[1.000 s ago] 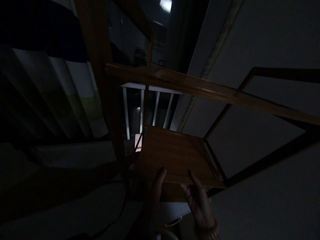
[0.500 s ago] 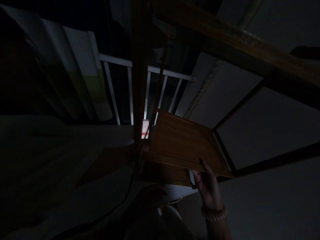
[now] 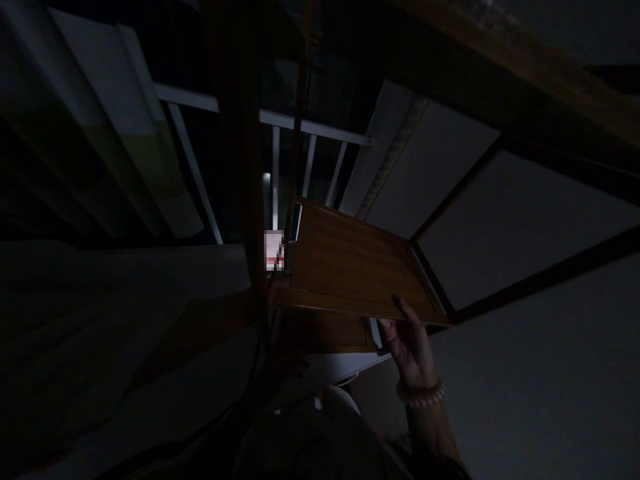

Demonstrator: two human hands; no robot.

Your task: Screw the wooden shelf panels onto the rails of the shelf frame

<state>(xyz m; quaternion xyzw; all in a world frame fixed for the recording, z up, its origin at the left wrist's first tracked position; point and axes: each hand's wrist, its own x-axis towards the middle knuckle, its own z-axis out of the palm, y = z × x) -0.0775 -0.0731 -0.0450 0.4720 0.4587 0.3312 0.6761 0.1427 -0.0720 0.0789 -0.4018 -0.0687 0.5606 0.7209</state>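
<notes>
My right hand, with a beaded bracelet at the wrist, grips the front edge of a brown wooden shelf board. Its thumb lies over the top and the fingers curl beneath. A second wooden panel shows below that board. Beside my fingertips is a narrow pale strip that I cannot make out. My left hand is a dim shape in deep shadow, low and left of the lower panel; its fingers are too dark to read.
A dark upright post and a thick wooden beam frame the shelf. Behind stands a white railing, with a curtain at left. A bright, pixelated patch shows beside the post. A white surface lies underneath.
The view has shifted, so the shelf, railing and curtain sit further left and higher. My right hand keeps its hold on the board's edge. My left hand stays in shadow.
</notes>
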